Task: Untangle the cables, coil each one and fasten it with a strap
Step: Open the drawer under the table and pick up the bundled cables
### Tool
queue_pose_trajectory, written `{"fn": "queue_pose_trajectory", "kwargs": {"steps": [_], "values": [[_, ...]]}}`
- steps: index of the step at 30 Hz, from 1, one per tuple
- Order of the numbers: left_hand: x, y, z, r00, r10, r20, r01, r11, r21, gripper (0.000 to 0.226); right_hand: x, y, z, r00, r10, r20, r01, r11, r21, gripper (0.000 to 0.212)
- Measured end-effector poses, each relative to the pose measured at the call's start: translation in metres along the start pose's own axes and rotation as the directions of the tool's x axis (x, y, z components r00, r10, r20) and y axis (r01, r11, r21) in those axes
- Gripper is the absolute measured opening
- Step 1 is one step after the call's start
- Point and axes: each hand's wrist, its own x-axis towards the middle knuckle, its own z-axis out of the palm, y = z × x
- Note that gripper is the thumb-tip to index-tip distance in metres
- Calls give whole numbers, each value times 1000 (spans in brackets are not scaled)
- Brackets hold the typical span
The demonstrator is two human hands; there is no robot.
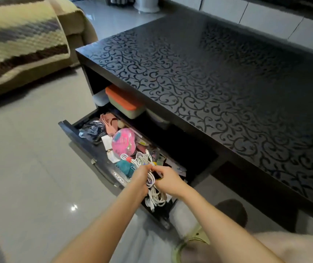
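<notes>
A tangled bundle of white cables [152, 188] hangs over the open drawer [87, 145] of a black table. My left hand [139, 180] grips the bundle from the left side. My right hand [166, 178] pinches the cables near the top, close to a small yellow and white piece [154, 164]. More white cable loops [142, 158] rise above my hands, with an orange piece [128, 159] on them. Cable ends and plugs [152, 203] dangle below my hands into the drawer. Whether these coloured pieces are straps cannot be told.
The drawer holds a pink round case [123, 142], teal cloth [124, 167], a dark plastic bag [92, 128] and pink fabric [109, 120]. An orange-lidded box [123, 101] sits on the shelf above. The patterned black tabletop [218, 73] spreads right; a sofa [25, 40] stands left on the tiled floor.
</notes>
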Motion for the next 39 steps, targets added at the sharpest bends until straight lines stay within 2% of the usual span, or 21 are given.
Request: {"fn": "queue_pose_trajectory", "kwargs": {"steps": [5,9,11,13,15,17,19,23,25,27,29,31,32,35,37,39], "values": [[50,-24,13,996,-57,-63,55,998,-32,29,32,32,0,995,80,58,-80,997,0,75],[92,-37,16,994,-74,-79,65,992,-106,41,61,49,6,992,111,63,-106,991,-78,79],[107,-44,17,991,-94,-93,80,987,-137,41,72,52,8,991,117,61,-110,988,-111,82],[102,-41,18,991,-116,-68,101,976,-193,38,79,57,12,990,124,70,-109,976,-186,75],[103,-44,18,985,-151,-85,140,982,-128,31,85,67,18,984,137,110,-99,951,-294,64],[97,-42,19,980,-183,-82,171,977,-131,37,85,73,22,978,158,138,-100,929,-357,63],[94,-38,20,967,-212,-140,203,976,-74,46,84,76,23,975,165,146,-99,920,-379,61],[95,-27,12,961,-224,-159,227,974,0,55,74,77,20,982,173,76,-134,921,-365,53],[89,-19,0,976,-173,-136,182,981,60,54,67,78,16,985,167,32,-146,924,-353,55],[73,-12,-17,981,-30,-193,76,969,235,23,58,79,11,986,165,2,-155,930,-333,57],[58,-6,-42,958,169,-234,-48,893,448,9,49,80,8,988,152,-11,-148,939,-309,56],[42,-6,-65,917,299,-265,-85,794,602,13,41,81,6,990,141,-12,-138,942,-305,53],[37,-8,-73,919,287,-271,-52,768,638,12,38,82,5,990,143,-16,-141,943,-303,52],[31,-21,-72,971,24,-239,133,777,616,14,28,81,4,989,149,-23,-150,944,-295,51],[41,-30,-62,987,-27,-160,112,824,556,24,20,80,2,989,149,-24,-150,946,-288,52],[50,-32,-56,989,-15,-147,85,873,480,32,15,80,-1,989,145,-30,-148,951,-273,54]]}}
